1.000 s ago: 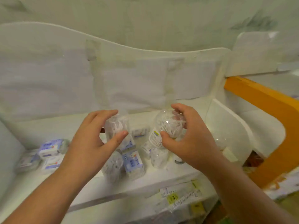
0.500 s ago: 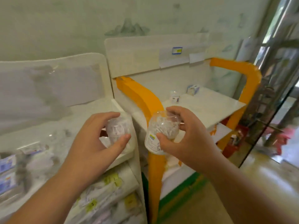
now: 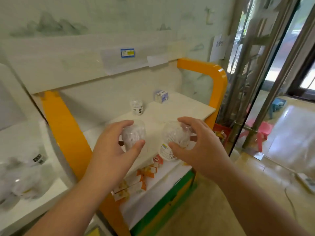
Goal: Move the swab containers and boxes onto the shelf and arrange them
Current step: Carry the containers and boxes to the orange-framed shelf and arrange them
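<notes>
My left hand [image 3: 112, 154] grips a clear round swab container [image 3: 134, 136] full of white swabs. My right hand [image 3: 199, 147] grips a second clear swab container [image 3: 175, 138], tilted, with its labelled end pointing down. Both are held in the air over the front of a white shelf [image 3: 179, 109] framed in orange. On that shelf stand one swab container [image 3: 137, 108] upright near the back left and a small blue-and-white box [image 3: 161, 96] at the back.
The orange frame [image 3: 216, 86] borders the shelf on the left and right. A lower shelf holds orange-and-white packets [image 3: 144, 174]. At the left, a white shelf [image 3: 34, 198] carries blurred clear containers. Glass doors, metal poles and a pink stool [image 3: 259, 132] stand at the right.
The view has swung right from the left white shelf to the orange-framed shelf. Both hands kept their containers and now hover over its front.
</notes>
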`<action>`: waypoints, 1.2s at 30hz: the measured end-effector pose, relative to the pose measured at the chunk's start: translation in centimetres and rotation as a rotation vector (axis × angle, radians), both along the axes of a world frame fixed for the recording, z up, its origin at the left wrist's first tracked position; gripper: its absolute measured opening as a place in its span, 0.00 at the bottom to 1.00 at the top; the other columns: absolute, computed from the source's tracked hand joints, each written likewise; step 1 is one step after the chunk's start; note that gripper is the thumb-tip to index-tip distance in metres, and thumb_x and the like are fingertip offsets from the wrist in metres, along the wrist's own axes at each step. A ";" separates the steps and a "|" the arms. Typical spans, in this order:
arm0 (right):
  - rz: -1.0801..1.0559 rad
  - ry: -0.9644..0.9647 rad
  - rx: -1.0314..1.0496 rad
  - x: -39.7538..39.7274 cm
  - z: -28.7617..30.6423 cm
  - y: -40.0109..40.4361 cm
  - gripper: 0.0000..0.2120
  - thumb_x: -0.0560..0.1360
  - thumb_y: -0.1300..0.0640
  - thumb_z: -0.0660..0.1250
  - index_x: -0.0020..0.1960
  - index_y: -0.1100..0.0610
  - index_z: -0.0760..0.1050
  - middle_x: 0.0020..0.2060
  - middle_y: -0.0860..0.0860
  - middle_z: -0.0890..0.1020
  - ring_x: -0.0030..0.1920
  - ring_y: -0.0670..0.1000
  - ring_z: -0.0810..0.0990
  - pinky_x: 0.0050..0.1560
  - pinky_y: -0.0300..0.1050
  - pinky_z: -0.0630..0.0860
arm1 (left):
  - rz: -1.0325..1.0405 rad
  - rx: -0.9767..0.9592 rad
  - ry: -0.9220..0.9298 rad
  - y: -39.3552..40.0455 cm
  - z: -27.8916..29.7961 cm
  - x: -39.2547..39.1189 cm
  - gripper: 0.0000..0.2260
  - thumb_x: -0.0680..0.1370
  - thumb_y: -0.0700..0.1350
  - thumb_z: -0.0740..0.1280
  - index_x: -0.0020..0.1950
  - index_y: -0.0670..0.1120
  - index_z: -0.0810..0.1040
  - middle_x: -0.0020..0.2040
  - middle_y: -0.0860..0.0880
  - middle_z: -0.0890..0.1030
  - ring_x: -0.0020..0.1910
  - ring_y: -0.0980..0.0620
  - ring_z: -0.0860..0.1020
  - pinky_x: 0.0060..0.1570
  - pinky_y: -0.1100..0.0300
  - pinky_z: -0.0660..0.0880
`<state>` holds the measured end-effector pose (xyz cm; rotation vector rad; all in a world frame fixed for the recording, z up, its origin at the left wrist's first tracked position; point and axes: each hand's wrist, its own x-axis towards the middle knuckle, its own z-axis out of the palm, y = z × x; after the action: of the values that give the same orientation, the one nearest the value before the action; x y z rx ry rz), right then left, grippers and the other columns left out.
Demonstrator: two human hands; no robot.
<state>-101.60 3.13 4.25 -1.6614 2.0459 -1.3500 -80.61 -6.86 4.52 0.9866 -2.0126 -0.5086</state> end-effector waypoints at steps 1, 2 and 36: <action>0.003 0.007 0.017 -1.0 -0.2 -0.8 0.33 0.66 0.40 0.74 0.69 0.38 0.66 0.61 0.34 0.71 0.58 0.40 0.75 0.53 0.37 0.77 | 0.021 0.005 -0.002 -0.8 -0.4 -0.9 0.23 0.71 0.56 0.72 0.65 0.62 0.70 0.57 0.64 0.71 0.59 0.59 0.72 0.54 0.60 0.73; 0.004 0.011 0.025 -1.9 -0.5 -1.7 0.34 0.67 0.40 0.75 0.69 0.38 0.66 0.61 0.34 0.71 0.58 0.39 0.75 0.51 0.35 0.77 | 0.043 0.008 0.001 -1.6 -0.7 -1.8 0.23 0.72 0.56 0.72 0.65 0.61 0.70 0.58 0.63 0.70 0.60 0.59 0.72 0.56 0.58 0.73; 0.437 0.099 0.152 -16.9 -8.4 -42.6 0.31 0.69 0.51 0.76 0.69 0.50 0.71 0.62 0.51 0.73 0.64 0.54 0.73 0.61 0.45 0.69 | 0.631 0.127 -0.038 -20.2 -5.7 -13.9 0.22 0.69 0.45 0.75 0.59 0.58 0.73 0.58 0.59 0.71 0.55 0.64 0.73 0.55 0.57 0.76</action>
<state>-118.51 -39.44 -4.19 -1.9843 1.6452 -0.9606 -94.55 -27.02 -1.21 1.6324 -1.5884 -0.2698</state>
